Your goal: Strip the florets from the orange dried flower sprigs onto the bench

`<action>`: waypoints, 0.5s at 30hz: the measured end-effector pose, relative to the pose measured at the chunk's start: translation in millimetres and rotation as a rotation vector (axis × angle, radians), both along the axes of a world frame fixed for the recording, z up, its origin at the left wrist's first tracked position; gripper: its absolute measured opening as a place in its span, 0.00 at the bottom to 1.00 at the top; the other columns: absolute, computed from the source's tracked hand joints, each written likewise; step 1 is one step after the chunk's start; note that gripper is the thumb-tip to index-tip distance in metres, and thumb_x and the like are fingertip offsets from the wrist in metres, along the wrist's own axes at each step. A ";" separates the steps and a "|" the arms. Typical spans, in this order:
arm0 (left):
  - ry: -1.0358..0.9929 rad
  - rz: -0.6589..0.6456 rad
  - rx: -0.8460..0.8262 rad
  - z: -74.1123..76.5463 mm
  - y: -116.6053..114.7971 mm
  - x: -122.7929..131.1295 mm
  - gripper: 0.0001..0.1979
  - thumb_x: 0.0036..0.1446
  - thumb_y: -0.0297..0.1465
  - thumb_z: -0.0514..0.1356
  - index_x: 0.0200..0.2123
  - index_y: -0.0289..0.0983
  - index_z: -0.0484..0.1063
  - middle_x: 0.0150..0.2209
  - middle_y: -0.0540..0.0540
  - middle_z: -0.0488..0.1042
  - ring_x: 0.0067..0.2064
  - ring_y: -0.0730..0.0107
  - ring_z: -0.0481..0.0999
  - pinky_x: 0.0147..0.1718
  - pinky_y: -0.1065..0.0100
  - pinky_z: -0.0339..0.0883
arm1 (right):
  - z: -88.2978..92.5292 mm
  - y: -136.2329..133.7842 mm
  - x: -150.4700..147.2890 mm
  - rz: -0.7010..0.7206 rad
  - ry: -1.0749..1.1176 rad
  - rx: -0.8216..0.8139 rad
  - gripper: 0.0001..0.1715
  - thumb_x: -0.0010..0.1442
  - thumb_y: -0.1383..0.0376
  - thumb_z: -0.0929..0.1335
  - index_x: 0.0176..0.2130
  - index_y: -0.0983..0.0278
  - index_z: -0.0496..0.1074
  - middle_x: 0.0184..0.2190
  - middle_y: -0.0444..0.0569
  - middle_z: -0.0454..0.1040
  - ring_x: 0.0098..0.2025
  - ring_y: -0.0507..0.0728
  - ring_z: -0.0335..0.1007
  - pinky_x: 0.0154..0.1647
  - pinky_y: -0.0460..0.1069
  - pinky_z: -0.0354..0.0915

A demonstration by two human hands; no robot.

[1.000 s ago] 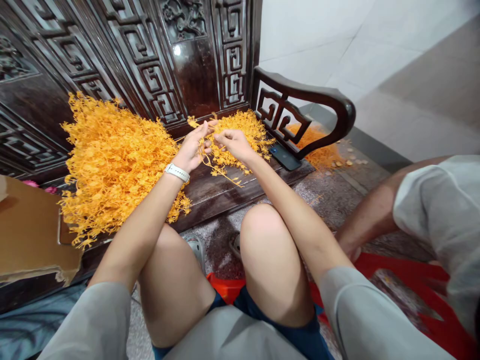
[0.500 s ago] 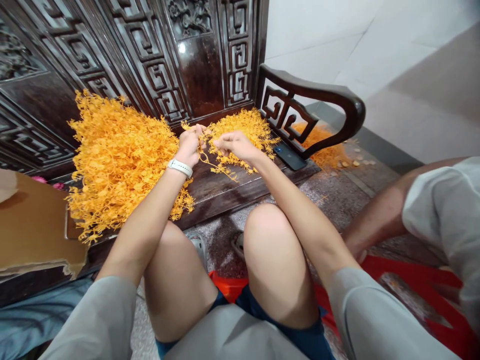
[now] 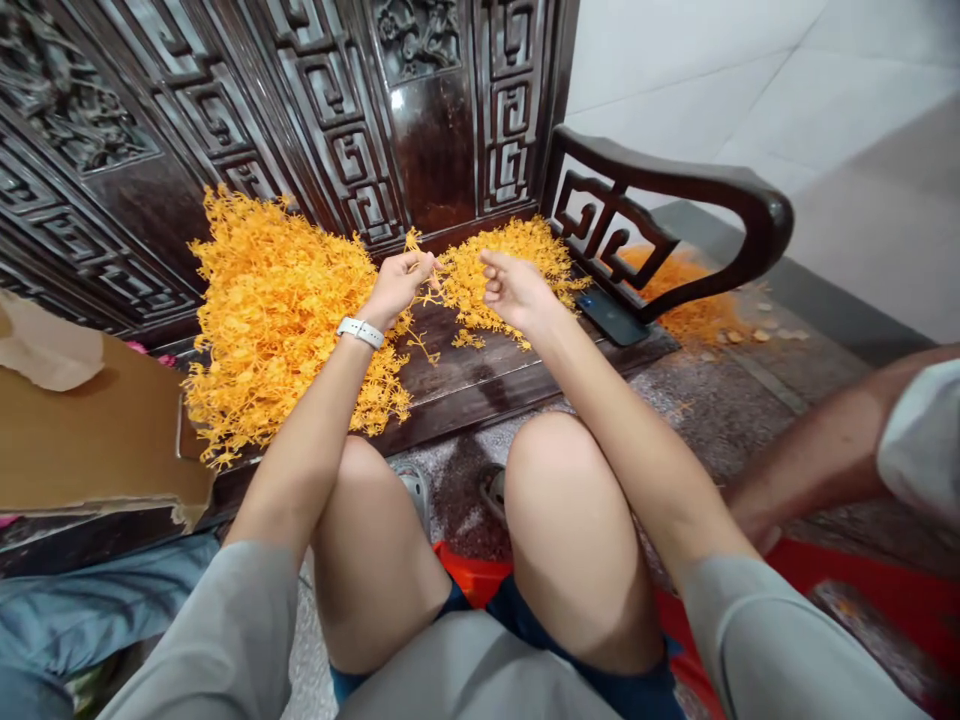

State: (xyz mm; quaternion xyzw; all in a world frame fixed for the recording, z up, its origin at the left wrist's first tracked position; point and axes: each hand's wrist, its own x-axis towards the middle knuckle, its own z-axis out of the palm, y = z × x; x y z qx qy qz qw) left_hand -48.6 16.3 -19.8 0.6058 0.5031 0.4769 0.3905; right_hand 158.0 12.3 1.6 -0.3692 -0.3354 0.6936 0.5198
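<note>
A tall heap of orange plastic pieces [image 3: 277,330] lies on the left of the dark wooden bench [image 3: 480,385], and a smaller orange pile [image 3: 517,250] is at its right end. Between them, my left hand [image 3: 401,285], with a white watch at the wrist, pinches an orange piece that sticks out above and below its fingers. My right hand [image 3: 517,290] is held over the near side of the smaller pile, fingers curled and closed; whether anything is between its fingertips is too small to tell.
A black phone [image 3: 613,318] lies by the bench's armrest [image 3: 675,175]. Cardboard [image 3: 97,430] stands at the left. Orange scraps [image 3: 694,300] are on the floor beyond the armrest. Another person's leg [image 3: 825,450] is at the right.
My hands have moved apart, the right one away from the left. The orange strand that hung below my left hand is now lower and less extended. The view has shifted slightly left.
</note>
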 end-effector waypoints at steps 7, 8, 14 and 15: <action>0.208 -0.223 0.044 4.7 -7.1 11.5 0.17 0.66 0.39 0.65 0.26 0.36 0.76 0.20 0.51 0.66 0.23 0.74 0.62 0.27 0.68 0.55 | -5.3 -6.6 0.1 0.028 -0.186 0.220 0.24 0.61 0.53 0.83 0.41 0.62 0.73 0.25 0.38 0.68 0.22 0.46 0.55 0.22 0.43 0.52; 0.258 -0.239 0.047 4.5 -7.6 13.1 0.17 0.65 0.39 0.65 0.26 0.36 0.76 0.19 0.52 0.64 0.23 0.74 0.60 0.27 0.67 0.54 | -7.8 -5.9 0.4 0.051 -0.221 0.267 0.26 0.59 0.50 0.83 0.42 0.61 0.74 0.25 0.38 0.69 0.22 0.46 0.57 0.22 0.44 0.53; 0.612 -0.226 0.213 2.2 -5.5 21.6 0.13 0.62 0.33 0.60 0.27 0.36 0.78 0.20 0.49 0.70 0.27 0.68 0.66 0.32 0.64 0.62 | -28.3 5.7 0.7 0.167 -0.529 0.555 0.27 0.63 0.46 0.80 0.35 0.65 0.74 0.24 0.43 0.73 0.23 0.48 0.62 0.24 0.45 0.57; 0.662 -0.187 0.239 1.3 -5.2 21.4 0.11 0.60 0.32 0.60 0.26 0.36 0.78 0.22 0.47 0.73 0.29 0.64 0.70 0.34 0.63 0.64 | -27.9 4.0 -0.8 0.178 -0.566 0.615 0.27 0.64 0.46 0.79 0.32 0.65 0.74 0.23 0.43 0.72 0.24 0.48 0.62 0.24 0.45 0.57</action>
